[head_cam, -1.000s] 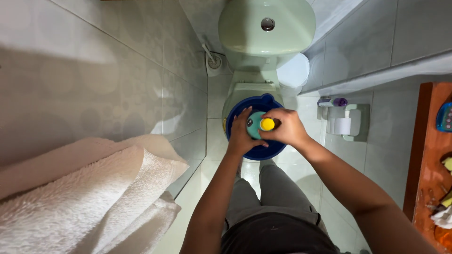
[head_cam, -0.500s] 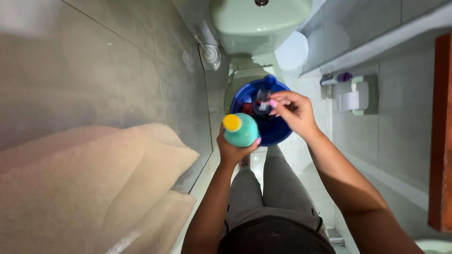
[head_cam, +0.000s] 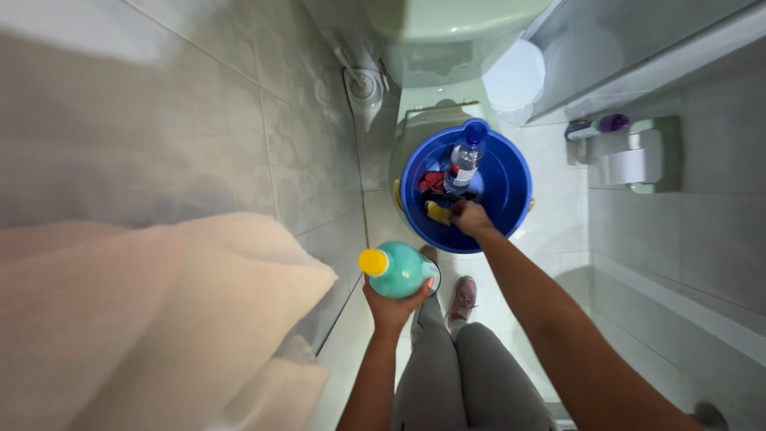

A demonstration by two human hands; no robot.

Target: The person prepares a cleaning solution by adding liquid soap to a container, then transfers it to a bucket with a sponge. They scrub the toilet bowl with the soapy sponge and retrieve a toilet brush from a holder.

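Head view: my left hand (head_cam: 392,307) grips the teal bottle (head_cam: 401,270) from below at centre frame; it looks rigid, smooth, possibly slippery, best held round its body. My right hand (head_cam: 471,217) reaches into the blue bucket (head_cam: 511,187) above, fingers curled over a yellow cloth (head_cam: 437,212); whether it grips, I cannot tell.

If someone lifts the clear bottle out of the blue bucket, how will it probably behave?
The clear bottle looks like thin plastic, so probably light and slightly squeezable. It leans against the blue bucket wall, so it may tip when the right hand disturbs the cloths beside it. Round, so apt to roll.
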